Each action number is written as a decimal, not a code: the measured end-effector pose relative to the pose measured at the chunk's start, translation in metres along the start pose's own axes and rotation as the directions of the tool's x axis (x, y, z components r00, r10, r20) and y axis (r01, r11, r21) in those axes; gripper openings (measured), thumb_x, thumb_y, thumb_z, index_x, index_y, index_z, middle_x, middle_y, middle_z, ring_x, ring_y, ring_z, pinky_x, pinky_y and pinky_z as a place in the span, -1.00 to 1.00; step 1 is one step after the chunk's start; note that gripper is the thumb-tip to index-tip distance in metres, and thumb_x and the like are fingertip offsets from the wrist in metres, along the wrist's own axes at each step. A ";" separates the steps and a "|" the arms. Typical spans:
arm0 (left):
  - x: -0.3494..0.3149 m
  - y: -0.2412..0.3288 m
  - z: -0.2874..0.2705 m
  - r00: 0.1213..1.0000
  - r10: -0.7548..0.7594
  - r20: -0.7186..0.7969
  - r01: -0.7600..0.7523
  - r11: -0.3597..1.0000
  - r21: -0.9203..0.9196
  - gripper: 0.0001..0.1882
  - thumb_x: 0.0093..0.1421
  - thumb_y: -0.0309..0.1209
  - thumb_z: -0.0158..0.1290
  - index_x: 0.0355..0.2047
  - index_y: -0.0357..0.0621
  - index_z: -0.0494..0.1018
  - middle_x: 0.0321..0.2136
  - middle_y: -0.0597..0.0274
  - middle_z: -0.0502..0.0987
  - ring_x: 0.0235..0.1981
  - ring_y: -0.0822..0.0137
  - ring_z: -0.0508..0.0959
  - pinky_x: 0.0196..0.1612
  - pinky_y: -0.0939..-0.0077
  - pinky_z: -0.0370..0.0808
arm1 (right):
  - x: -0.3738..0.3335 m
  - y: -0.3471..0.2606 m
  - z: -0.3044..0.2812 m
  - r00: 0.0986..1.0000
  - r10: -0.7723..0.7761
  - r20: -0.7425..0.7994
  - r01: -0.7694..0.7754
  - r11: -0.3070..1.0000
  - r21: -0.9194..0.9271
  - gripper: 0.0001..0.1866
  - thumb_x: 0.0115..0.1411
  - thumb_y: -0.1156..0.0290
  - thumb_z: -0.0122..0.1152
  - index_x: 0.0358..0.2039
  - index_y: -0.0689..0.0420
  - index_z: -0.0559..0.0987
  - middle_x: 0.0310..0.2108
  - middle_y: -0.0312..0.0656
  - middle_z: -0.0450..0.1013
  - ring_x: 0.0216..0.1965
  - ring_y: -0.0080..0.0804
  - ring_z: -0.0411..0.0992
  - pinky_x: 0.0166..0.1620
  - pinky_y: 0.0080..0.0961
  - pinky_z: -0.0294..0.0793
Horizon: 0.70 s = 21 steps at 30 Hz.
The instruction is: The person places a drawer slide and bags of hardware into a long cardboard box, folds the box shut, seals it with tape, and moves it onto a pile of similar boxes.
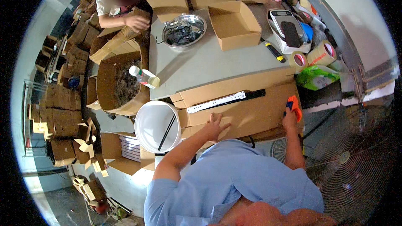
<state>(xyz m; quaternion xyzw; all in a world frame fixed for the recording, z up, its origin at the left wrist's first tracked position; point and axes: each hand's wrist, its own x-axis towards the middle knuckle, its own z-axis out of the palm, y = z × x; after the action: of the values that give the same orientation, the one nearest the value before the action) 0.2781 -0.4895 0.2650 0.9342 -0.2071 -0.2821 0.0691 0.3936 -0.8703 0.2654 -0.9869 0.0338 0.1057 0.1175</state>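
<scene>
**Hands on flat cardboard at near table edge**

Left hand [215, 125] lay flat, fingers spread, gripping nothing, pressed on a flattened cardboard sheet [251, 115] at the table's near edge. Right hand [290, 119] was clenched around an orange box cutter [294, 104] at the sheet's right end. The sheet's long axis ran left to right, between both hands. A long slide rail [226, 99], white metal with a black end, lay along the sheet just beyond the left hand, which was the nearer one. A white plastic bucket [155, 126] stood at the near left corner. Farther on the smooth grey table [201, 65]: an open cardboard box [234, 25], a shiny steel bowl [184, 30] and tape rolls [312, 56] at the right edge. Another person's hand [137, 23] worked cartons beyond the far left corner.
</scene>
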 end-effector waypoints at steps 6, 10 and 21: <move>0.017 -0.048 -0.045 0.925 0.283 0.253 -0.129 0.862 -0.491 -0.14 -0.26 -0.32 0.16 0.16 -0.05 0.15 0.04 -0.06 0.31 0.08 0.10 0.29 0.08 0.14 0.26 | 0.008 -0.082 -0.101 0.961 -0.212 -0.176 0.256 0.922 0.289 -0.67 -0.13 0.77 0.07 -0.34 0.11 0.42 -0.33 0.02 0.42 -0.24 0.05 0.38 -0.20 -0.25 0.35; 0.031 -0.079 -0.040 0.961 0.253 0.110 -0.080 0.638 -0.766 -0.35 -0.22 -0.37 0.08 0.01 -0.14 0.34 -0.11 0.04 0.46 -0.11 0.13 0.46 -0.02 0.31 0.35 | 0.087 -0.145 -0.104 0.739 -0.650 -0.178 0.674 0.704 0.226 -0.79 -0.12 0.65 0.08 -0.42 0.12 0.42 -0.30 -0.01 0.40 -0.19 0.01 0.36 -0.15 -0.28 0.33; -0.005 -0.056 -0.044 0.972 -0.124 -0.202 -0.005 0.841 -0.541 -0.40 -0.12 -0.09 0.15 -0.06 -0.04 0.36 -0.26 -0.05 0.49 -0.23 -0.02 0.49 -0.15 0.15 0.43 | 0.148 -0.266 -0.052 0.470 -0.835 -0.287 0.812 0.536 -0.229 -0.97 -0.15 0.53 0.14 -0.60 0.13 0.51 -0.17 -0.12 0.34 -0.16 -0.05 0.33 -0.12 -0.23 0.33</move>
<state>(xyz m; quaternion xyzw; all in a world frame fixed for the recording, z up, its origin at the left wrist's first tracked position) 0.3186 -0.4358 0.2903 0.9094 -0.0813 -0.2215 0.3424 0.5722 -0.6308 0.3426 -0.8849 -0.4267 -0.1468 0.1152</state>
